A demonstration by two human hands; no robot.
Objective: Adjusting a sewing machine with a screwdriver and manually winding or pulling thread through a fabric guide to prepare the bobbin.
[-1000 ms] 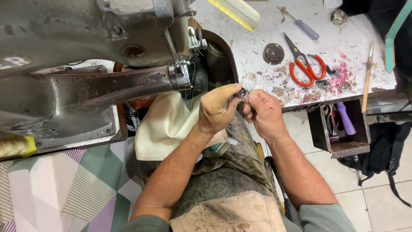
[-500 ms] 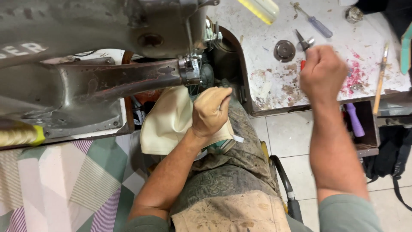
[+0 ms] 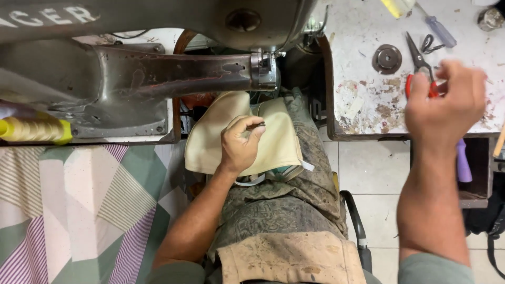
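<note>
My left hand (image 3: 239, 147) rests on a cream piece of leather (image 3: 279, 144) lying over my lap, just under the tip of the sewing machine's arm (image 3: 158, 73). Its thumb and forefinger pinch a small dark metal part (image 3: 259, 124). My right hand (image 3: 444, 102) is blurred, out over the worn white worktable (image 3: 363, 31). Its curled fingers cover the red handles of a pair of scissors (image 3: 416, 55), whose blades point away from me. Whether the fingers grip the handles is hidden.
On the worktable lie a round metal disc (image 3: 386, 58), small black snips (image 3: 428, 42) and a blue-handled screwdriver (image 3: 441, 30). A purple-handled tool (image 3: 463, 163) stands in a box under its edge. A yellow thread spool (image 3: 31, 131) sits at left above a patterned cloth (image 3: 79, 210).
My right hand left the left hand, reached up to the worktable and now hovers over the scissors' handles. The left hand stayed on the cream leather with the small part.
</note>
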